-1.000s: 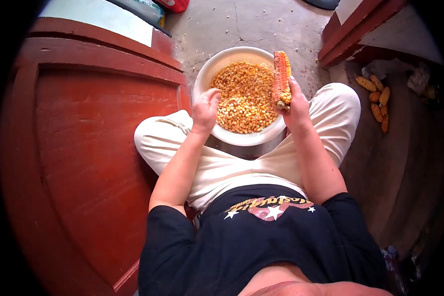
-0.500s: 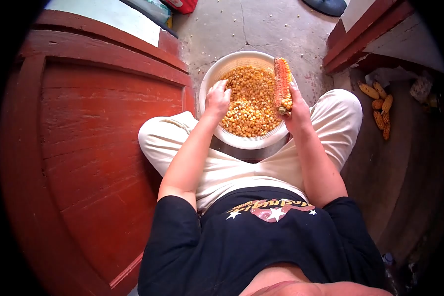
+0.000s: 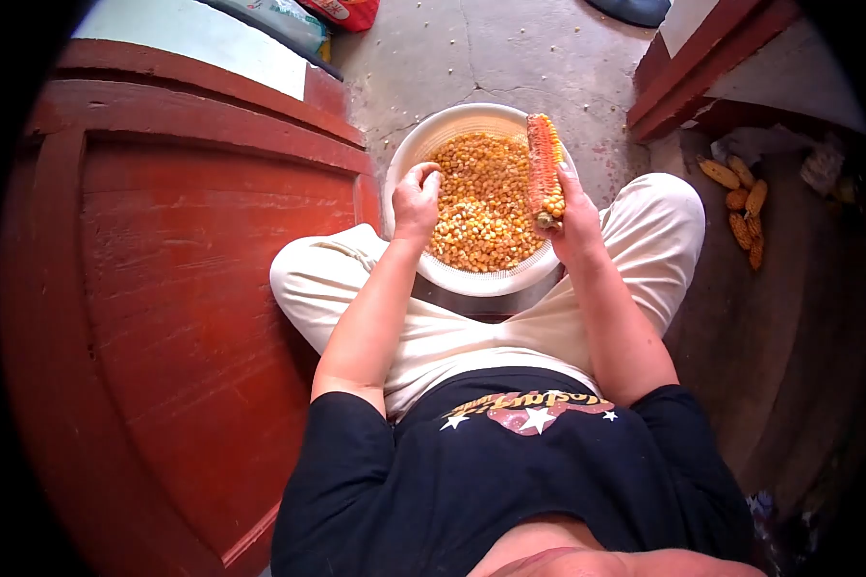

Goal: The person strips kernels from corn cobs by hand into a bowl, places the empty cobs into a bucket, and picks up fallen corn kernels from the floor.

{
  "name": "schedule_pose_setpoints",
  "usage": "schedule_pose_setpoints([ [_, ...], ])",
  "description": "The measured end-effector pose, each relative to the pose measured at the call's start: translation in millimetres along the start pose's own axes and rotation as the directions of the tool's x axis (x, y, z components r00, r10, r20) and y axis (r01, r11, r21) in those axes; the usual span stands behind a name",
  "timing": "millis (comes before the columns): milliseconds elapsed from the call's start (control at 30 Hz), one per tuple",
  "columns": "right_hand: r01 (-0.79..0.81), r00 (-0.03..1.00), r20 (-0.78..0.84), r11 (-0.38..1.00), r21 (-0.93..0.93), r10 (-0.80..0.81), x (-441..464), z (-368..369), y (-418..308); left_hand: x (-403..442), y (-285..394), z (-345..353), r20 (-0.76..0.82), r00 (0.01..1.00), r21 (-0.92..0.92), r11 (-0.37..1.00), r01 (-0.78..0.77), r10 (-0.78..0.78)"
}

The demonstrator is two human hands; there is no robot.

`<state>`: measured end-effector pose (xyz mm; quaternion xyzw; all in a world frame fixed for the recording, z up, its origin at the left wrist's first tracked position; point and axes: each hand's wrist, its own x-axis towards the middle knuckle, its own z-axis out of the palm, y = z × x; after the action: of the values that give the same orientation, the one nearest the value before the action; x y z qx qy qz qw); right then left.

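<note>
A partly stripped corn cob (image 3: 545, 173) stands nearly upright in my right hand (image 3: 577, 219), which is wrapped round its lower right side. Its left face is bare and reddish, while yellow kernels remain along the right edge. My left hand (image 3: 416, 204) is at the left rim of a white basket (image 3: 407, 159), fingers curled in and pressed together. Whatever may be inside those fingers is hidden. Loose corn kernels (image 3: 486, 207) fill much of the basket, which sits between my bent legs.
Several whole corn cobs (image 3: 747, 207) lie on the floor at the right, beside crumpled plastic (image 3: 822, 168). A red wooden panel (image 3: 202, 288) stands close on the left. Stray kernels dot the concrete floor (image 3: 471, 58). A red bag (image 3: 344, 12) is at the top.
My left hand has shifted slightly left and down, and its fingers have curled closed. The cob in my right hand has moved a little left and down.
</note>
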<state>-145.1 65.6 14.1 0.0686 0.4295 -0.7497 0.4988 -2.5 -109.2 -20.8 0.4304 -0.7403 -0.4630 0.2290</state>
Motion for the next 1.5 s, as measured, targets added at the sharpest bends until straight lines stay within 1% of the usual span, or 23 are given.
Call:
schedule_pose_setpoints([
  [100,0.027,1.0,-0.005,0.999,0.027,-0.027,-0.6,5.8,1.5,-20.5,36.9,4.7,0.333,0.919,-0.323,0.891,0.32,-0.209],
  [167,0.008,1.0,-0.013,1.0,0.015,-0.007,-2.4,6.5,1.2,-40.3,57.2,12.6,0.507,0.845,-0.367,0.844,0.391,-0.171],
  [267,0.01,0.995,0.102,0.991,0.133,-0.024,-2.3,8.4,4.4,-59.1,66.4,24.1,0.516,0.85,-0.415,0.837,0.357,-0.106],
  [300,0.01,0.994,0.108,0.991,0.131,-0.024,-2.0,9.1,4.5,-62.0,72.0,25.9,0.536,0.835,-0.435,0.808,0.398,-0.123],
  [367,-0.088,0.978,0.206,0.97,0.226,0.041,-1.4,10.4,6.3,-67.4,74.5,28.5,0.54,0.831,-0.494,0.748,0.444,-0.137],
  [500,-0.104,0.961,0.272,0.972,0.209,0.044,0.9,8.0,12.7,-79.2,78.9,32.1,0.466,0.874,-0.522,0.756,0.396,-0.136],
  [633,0.01,0.981,0.193,0.996,0.092,-0.028,-2.7,10.4,18.5,-84.7,82.3,35.2,0.395,0.913,-0.408,0.87,0.275,-0.103],
  [700,0.008,0.978,0.206,0.997,0.081,-0.024,-4.7,13.3,21.2,-87.7,76.3,41.5,0.386,0.92,-0.361,0.907,0.215,-0.065],
  [767,0.074,0.99,0.113,0.996,0.041,-0.078,-1.6,11.8,30.6,-94.9,61.2,54.8,0.075,0.988,-0.226,0.967,-0.114,0.134],
  [833,0.111,0.99,0.086,0.994,0.021,-0.112,6.5,4.4,43.8,-94.2,47.8,67.9,0.035,0.997,-0.152,0.986,-0.068,0.074],
  [900,0.176,0.984,0.03,0.984,-0.037,-0.174,10.4,1.8,52.4,-95.7,43.1,78.5,-0.135,0.989,-0.028,0.997,-0.069,0.065],
  [967,0.183,0.983,0.014,0.981,-0.059,-0.182,11.3,4.1,52.2,-90.7,33.8,82.9,-0.164,0.985,-0.036,0.997,-0.068,0.061],
  [1033,0.188,0.982,0.02,0.982,-0.02,-0.188,11.7,6.5,50.7,-86.4,41.6,74.6,-0.122,0.992,-0.23,0.972,-0.049,0.021],
  [1067,0.188,0.982,0.022,0.982,-0.018,-0.187,11.3,7.2,49.8,-88.7,43.0,62.5,0.19,0.949,-0.443,0.841,0.312,-0.252],
  [1100,0.14,0.99,0.022,0.99,-0.008,-0.14,9.0,8.4,47.0,-90.2,55.0,54.2,0.188,0.949,-0.442,0.841,0.311,-0.252],
  [1167,0.09,0.996,0.02,0.996,0.001,-0.09,5.9,9.3,45.3,-93.1,66.1,46.5,0.296,0.939,-0.452,0.841,0.298,-0.174],
  [1200,0.069,0.997,0.021,0.997,-0.013,-0.069,4.6,9.8,45.7,-94.7,62.1,47.5,0.272,0.95,-0.363,0.898,0.248,-0.152],
  [1233,0.048,0.999,0.023,0.998,-0.026,-0.048,2.4,10.2,45.4,-96.4,57.3,51.2,0.271,0.95,-0.362,0.898,0.25,-0.155],
  [1300,0.086,0.996,0.004,0.995,-0.042,-0.086,5.5,10.0,52.3,-96.2,46.3,61.5,0.043,0.999,-0.202,0.979,-0.011,0.02],
  [1367,0.168,0.986,0.01,0.979,-0.114,-0.168,12.3,4.1,62.3,-93.9,36.0,65.7,0.023,0.999,-0.212,0.977,0.037,-0.033],
  [1433,0.178,0.984,0.015,0.974,-0.143,-0.178,12.5,5.6,65.0,-89.3,24.5,63.4,-0.102,0.994,-0.158,0.987,0.018,-0.034],
  [1467,0.17,0.985,0.021,0.977,-0.126,-0.168,13.7,5.4,65.6,-89.1,20.0,66.1,-0.162,0.986,-0.113,0.992,-0.048,0.029],
  [1500,0.161,0.987,0.025,0.981,-0.109,-0.159,14.5,5.3,66.7,-88.8,26.5,62.0,-0.165,0.986,-0.112,0.993,-0.047,0.028],
])
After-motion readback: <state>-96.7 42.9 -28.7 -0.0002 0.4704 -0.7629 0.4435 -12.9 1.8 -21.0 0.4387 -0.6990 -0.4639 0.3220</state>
